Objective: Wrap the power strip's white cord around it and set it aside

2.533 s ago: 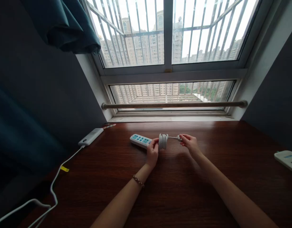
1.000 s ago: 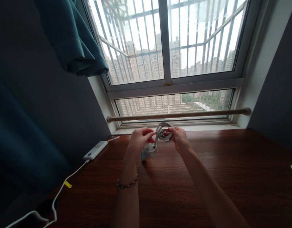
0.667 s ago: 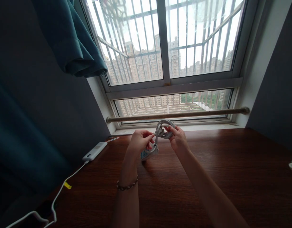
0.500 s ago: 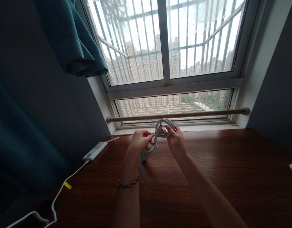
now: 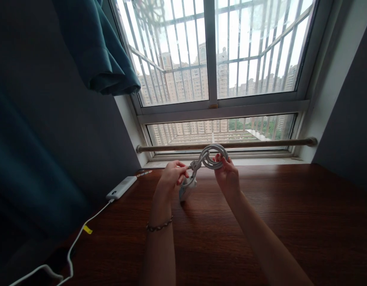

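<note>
My right hand (image 5: 228, 176) is closed around the side of a coiled grey-white cable (image 5: 214, 147), which it holds up in front of the window. With its fingertips, my left hand (image 5: 173, 174) pinches the cable's end, by what looks like a plug (image 5: 195, 164). From there the cable bends down behind my left fingers to a pale, boxy object (image 5: 187, 190) just above or on the table. That object is partly hidden, and its kind cannot be made out.
A white power bank-like box (image 5: 122, 187) lies at the left on the brown wooden table (image 5: 213, 238), with a white cord (image 5: 78, 236) bearing a yellow tag. Behind the table a horizontal rail (image 5: 261, 143) crosses the window. A blue curtain (image 5: 108, 59) hangs upper left.
My hands have moved apart, drawing the plug end away from the coil. The coil now looks wider and looser. The view has shifted slightly.
</note>
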Demonstrator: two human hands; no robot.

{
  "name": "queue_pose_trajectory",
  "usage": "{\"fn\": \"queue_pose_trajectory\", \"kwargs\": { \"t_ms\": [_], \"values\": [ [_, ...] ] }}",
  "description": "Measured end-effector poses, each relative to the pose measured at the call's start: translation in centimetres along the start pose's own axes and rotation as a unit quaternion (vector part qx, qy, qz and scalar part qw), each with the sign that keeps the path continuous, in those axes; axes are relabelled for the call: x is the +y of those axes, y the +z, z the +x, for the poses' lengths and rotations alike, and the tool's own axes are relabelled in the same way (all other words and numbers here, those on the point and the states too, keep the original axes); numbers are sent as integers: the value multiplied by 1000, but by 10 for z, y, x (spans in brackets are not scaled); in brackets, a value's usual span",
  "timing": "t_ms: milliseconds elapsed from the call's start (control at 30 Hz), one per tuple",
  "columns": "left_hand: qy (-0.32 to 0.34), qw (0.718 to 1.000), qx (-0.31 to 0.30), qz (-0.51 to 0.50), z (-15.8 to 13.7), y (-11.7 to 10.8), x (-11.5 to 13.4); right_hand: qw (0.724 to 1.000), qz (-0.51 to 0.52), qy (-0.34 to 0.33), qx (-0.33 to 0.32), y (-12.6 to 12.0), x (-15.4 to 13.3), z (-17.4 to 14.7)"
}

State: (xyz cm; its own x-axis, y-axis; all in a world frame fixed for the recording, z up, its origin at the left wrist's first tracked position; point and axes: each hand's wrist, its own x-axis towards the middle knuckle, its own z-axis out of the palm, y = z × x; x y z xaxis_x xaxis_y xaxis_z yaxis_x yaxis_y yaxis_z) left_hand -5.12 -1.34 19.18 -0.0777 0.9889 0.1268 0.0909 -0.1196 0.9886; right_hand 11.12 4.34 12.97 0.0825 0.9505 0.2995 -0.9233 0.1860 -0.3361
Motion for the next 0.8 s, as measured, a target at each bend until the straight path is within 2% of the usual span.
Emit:
{"fn": "queue_pose_trajectory", "kwargs": {
  "t_ms": [200,367,433,567,800],
  "values": [
    [75,994,50,-69,7,13,-9,999,-42,-2,-27,2,-9,-2],
    [195,961,124,-153,9,19,-7,993,-115,-17,-32,3,-8,-4],
    [223,952,116,-174,6,22,-4,987,-155,-47,-23,4,-3,-6],
    [258,950,59,-165,-2,36,-1,969,-226,-95,-24,8,6,-11],
    [339,941,-14,14,-14,69,-5,961,-245,-47,-120,22,2,-27]
  ]
}}
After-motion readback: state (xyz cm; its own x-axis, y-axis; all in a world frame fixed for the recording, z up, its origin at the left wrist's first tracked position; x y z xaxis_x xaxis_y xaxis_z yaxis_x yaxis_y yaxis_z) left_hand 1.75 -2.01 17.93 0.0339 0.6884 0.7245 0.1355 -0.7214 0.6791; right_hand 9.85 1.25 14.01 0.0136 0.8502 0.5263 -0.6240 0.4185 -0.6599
